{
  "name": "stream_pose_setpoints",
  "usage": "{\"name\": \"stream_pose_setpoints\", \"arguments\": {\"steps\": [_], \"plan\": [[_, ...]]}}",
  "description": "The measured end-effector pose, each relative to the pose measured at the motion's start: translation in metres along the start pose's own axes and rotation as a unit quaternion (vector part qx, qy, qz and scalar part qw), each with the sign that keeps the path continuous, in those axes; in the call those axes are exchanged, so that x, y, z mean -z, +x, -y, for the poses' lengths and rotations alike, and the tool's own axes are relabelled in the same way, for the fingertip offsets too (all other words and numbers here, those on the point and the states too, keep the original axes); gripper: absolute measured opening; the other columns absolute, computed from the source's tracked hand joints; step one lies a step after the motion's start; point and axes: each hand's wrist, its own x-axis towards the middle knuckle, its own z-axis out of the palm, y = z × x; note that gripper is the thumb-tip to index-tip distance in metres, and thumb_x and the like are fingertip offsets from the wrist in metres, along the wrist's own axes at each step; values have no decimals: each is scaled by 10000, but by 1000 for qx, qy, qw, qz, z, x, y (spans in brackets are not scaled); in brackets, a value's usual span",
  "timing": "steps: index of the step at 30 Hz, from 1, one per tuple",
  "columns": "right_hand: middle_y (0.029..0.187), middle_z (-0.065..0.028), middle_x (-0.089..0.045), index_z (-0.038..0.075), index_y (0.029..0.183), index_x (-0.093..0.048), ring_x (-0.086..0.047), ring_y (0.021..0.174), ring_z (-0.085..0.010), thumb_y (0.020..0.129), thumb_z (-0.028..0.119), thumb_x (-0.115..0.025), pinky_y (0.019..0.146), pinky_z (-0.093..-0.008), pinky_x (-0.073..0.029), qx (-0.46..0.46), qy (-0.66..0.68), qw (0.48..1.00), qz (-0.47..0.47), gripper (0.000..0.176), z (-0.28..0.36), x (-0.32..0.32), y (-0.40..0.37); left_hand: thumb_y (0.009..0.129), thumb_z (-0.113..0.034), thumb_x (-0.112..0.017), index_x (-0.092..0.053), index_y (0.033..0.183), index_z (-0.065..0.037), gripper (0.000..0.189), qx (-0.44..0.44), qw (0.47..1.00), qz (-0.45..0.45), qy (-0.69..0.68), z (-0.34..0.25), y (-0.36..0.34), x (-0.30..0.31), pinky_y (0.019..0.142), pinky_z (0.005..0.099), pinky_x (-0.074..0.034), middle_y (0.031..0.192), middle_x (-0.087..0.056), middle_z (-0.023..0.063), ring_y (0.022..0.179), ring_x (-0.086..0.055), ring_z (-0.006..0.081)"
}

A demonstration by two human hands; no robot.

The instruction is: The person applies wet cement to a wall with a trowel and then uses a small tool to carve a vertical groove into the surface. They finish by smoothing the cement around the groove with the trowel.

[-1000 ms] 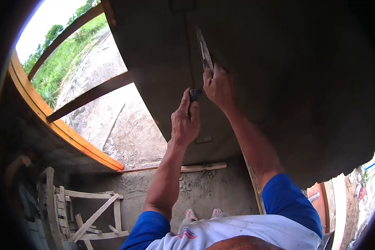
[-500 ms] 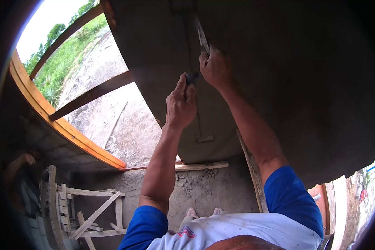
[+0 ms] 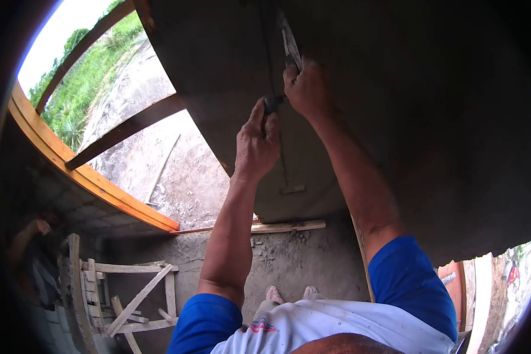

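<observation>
My right hand is closed around a trowel, whose narrow, smeared blade points up along the grey plastered wall. Just below and to the left, my left hand pinches a small dark piece between thumb and fingers; I cannot tell what kind of thing it is. Both hands are close together over a thin vertical groove in the plaster. The groove runs down to a small rectangular mark low on the wall.
To the left, an orange-brown wooden window frame opens onto rocky ground and greenery. A rough wooden trestle stands at lower left, near another person's arm. A plank lies along the wall's foot, and a board leans beside my right arm.
The trowel and right hand have shifted slightly, with the blade a little lower and to the right. My left hand still holds the dark piece; the whole view has tilted slightly.
</observation>
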Motion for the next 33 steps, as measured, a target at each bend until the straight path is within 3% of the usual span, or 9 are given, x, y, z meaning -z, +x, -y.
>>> {"name": "stream_pose_setpoints", "arguments": {"steps": [13,16,18,21,23,26,29,32,33], "plan": [[647,-271,-576,-36,841,-567,-593,664,-455,829,141,-513,577,-488,-501,-83,17,995,50,185,-1,-1,-47,927,-225,-474,-473,1282,-37,401,55,998,30,-4,37,-31,-9,748,403,-500,928,-642,232,879,-648,374],[665,-276,-582,-32,860,-573,-594,681,-456,831,138,-508,585,-491,-506,-98,16,993,64,184,-5,-4,-60,960,-220,-440,-448,1324,-92,386,37,999,38,-4,57,-37,-15,489,282,-412,685,-521,66,572,-513,162],[666,-276,-583,-30,870,-576,-595,683,-455,832,133,-508,585,-488,-508,-97,9,993,67,181,-9,-7,-70,958,-208,-445,-451,1318,-95,377,40,998,41,-7,65,-42,-18,478,272,-414,670,-521,57,549,-517,142],[651,-270,-579,-30,878,-577,-594,673,-455,830,114,-515,575,-480,-507,-82,13,995,48,164,-18,-16,-86,922,-182,-492,-485,1264,-53,365,72,996,38,-21,69,-50,-22,701,364,-504,857,-641,191,785,-659,293],[634,-263,-576,-30,879,-579,-592,665,-455,826,99,-525,569,-474,-505,-80,36,996,26,149,-25,-21,-98,921,-175,-498,-484,1262,-51,363,82,995,41,-31,75,-56,-26,680,347,-502,817,-635,168,744,-650,260],[586,-211,-564,-58,1089,-558,-602,570,-401,781,32,-561,512,-447,-504,-44,14,998,43,320,-31,-20,-111,921,-168,-503,-485,1261,-53,358,86,995,45,-35,89,-65,-32,655,325,-494,768,-620,134,693,-629,215],[632,-259,-572,-32,898,-590,-589,660,-452,817,81,-550,538,-468,-491,-107,21,992,64,145,-32,-23,-128,922,-158,-504,-485,1262,-61,354,99,993,52,-44,104,-76,-37,640,312,-486,742,-604,116,666,-606,188],[642,-257,-579,-33,899,-589,-593,645,-448,817,77,-545,520,-462,-493,-117,60,989,71,144,-40,-27,-147,921,-148,-504,-483,1264,-69,353,118,990,59,-58,118,-87,-44,626,302,-479,726,-588,113,648,-587,172],[648,-239,-584,-31,993,-576,-599,632,-429,805,64,-552,519,-454,-499,-102,41,992,67,212,-44,-29,-153,933,-146,-487,-467,1282,-79,356,111,990,59,-59,124,-90,-47,552,272,-444,680,-542,64,585,-538,127]]}}
